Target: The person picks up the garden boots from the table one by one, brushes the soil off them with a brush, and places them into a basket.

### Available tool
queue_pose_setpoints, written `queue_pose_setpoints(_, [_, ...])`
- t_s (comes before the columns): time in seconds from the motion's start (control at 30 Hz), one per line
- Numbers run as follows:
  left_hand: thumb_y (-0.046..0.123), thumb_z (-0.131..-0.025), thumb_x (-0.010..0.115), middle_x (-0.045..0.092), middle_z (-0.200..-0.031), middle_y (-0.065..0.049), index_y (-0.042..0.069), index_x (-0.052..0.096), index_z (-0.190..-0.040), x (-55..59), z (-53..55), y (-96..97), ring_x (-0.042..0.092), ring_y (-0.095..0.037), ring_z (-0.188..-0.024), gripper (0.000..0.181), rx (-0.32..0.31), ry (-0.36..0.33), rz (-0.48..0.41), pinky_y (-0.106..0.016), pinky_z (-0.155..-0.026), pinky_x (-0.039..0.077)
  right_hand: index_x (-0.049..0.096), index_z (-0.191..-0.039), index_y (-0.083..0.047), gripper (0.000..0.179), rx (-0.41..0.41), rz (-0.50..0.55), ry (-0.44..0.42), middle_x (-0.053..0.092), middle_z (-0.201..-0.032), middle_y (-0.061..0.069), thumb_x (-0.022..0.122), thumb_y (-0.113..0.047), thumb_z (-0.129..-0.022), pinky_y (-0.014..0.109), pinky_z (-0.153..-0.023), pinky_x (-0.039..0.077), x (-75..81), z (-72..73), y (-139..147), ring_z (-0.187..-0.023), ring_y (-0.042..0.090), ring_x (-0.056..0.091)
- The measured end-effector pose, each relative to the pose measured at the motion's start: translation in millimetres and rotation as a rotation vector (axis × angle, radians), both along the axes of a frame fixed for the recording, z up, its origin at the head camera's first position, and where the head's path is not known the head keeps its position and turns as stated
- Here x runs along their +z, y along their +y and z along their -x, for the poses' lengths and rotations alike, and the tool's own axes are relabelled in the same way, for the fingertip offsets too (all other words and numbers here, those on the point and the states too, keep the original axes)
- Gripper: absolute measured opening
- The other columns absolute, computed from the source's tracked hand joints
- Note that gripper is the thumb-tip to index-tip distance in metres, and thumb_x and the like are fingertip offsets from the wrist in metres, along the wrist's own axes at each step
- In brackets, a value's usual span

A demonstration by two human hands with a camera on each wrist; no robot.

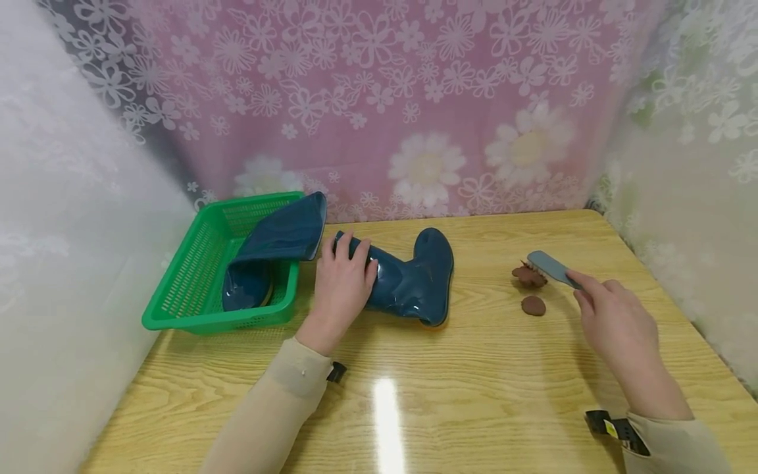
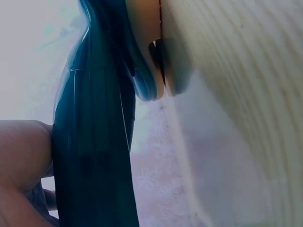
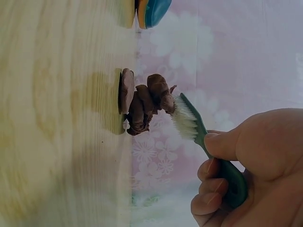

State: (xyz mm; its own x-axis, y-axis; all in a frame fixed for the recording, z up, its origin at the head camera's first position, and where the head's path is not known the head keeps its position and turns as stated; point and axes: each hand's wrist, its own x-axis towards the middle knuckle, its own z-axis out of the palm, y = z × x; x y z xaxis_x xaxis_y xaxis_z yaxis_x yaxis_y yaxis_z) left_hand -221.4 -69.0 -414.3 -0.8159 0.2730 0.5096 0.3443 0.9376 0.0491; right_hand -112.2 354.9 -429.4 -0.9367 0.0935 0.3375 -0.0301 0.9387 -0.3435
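A dark blue rubber boot (image 1: 408,283) lies in the middle of the wooden table, its foot end to the right. My left hand (image 1: 343,283) grips its shaft near the top; the left wrist view shows the boot shaft (image 2: 94,151) up close beside the thumb (image 2: 23,151). In my right hand (image 1: 618,322) is a grey-green brush (image 1: 551,266), held by its handle. The white bristles (image 3: 184,120) meet a pile of brown clay-like lumps (image 3: 147,101). A flat brown disc (image 1: 533,305) lies just in front of that pile.
To the left stands a green plastic basket (image 1: 219,324). A second blue boot (image 1: 278,230) leans in it, its shaft opening sticking out over the right rim. A pink flowered curtain (image 1: 355,105) hangs behind the table (image 1: 474,382), with pale sheets at both sides.
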Motion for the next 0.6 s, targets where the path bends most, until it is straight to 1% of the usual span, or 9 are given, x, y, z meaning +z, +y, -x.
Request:
queue_pose_setpoints(0.07, [0.037, -0.114, 0.065, 0.051, -0.161, -0.024, 0.012, 0.065, -0.154, -2.0, 0.1, -0.3, 0.045, -0.052, -0.147, 0.047, 0.010, -0.052, -0.009, -0.064, -0.102, 0.058, 0.061, -0.153, -0.003, 0.041, -0.003, 0.007, 0.014, 0.062, -0.104, 0.029, 0.063, -0.010, -0.113, 0.042, -0.049, 0.038, 0.0, -0.7, -0.3, -0.076, 0.043, 0.058])
queue_pose_setpoints(0.17, [0.039, -0.114, 0.064, 0.049, -0.162, -0.024, 0.013, 0.063, -0.156, -5.7, 0.6, -2.1, 0.044, -0.053, -0.147, 0.049, 0.022, -0.109, -0.020, -0.065, -0.103, 0.057, 0.061, -0.153, -0.003, 0.041, -0.004, 0.019, 0.035, 0.062, -0.104, 0.030, 0.064, -0.009, -0.112, 0.043, -0.050, 0.039, -0.7, -0.6, -2.0, -0.076, 0.044, 0.059])
queue_pose_setpoints(0.4, [0.038, -0.116, 0.061, 0.043, -0.167, -0.025, 0.013, 0.057, -0.161, -14.4, -0.6, -4.8, 0.041, -0.052, -0.151, 0.052, 0.030, -0.272, -0.072, -0.063, -0.108, 0.055, 0.060, -0.153, -0.002, 0.040, -0.001, 0.029, 0.042, 0.061, -0.103, 0.031, 0.062, -0.010, -0.113, 0.044, -0.049, 0.039, -1.9, -0.6, -4.2, -0.073, 0.042, 0.058])
queue_pose_setpoints(0.5, [0.039, -0.116, 0.060, 0.043, -0.167, -0.025, 0.014, 0.056, -0.162, -19.1, 0.1, -5.6, 0.042, -0.052, -0.150, 0.052, 0.035, -0.321, -0.081, -0.063, -0.107, 0.055, 0.061, -0.152, -0.002, 0.040, -0.018, 0.033, 0.061, 0.060, -0.101, 0.031, 0.062, -0.009, -0.113, 0.044, -0.049, 0.038, -1.3, -1.4, -4.7, -0.071, 0.042, 0.057])
queue_pose_setpoints(0.6, [0.040, -0.117, 0.058, 0.043, -0.168, -0.024, 0.016, 0.053, -0.164, -20.9, 0.7, -5.7, 0.042, -0.052, -0.151, 0.053, 0.047, -0.378, -0.078, -0.065, -0.108, 0.054, 0.062, -0.152, -0.002, 0.040, -0.029, 0.037, 0.086, 0.060, -0.102, 0.031, 0.064, -0.008, -0.112, 0.045, -0.048, 0.039, -1.5, -1.5, -4.5, -0.072, 0.044, 0.057])
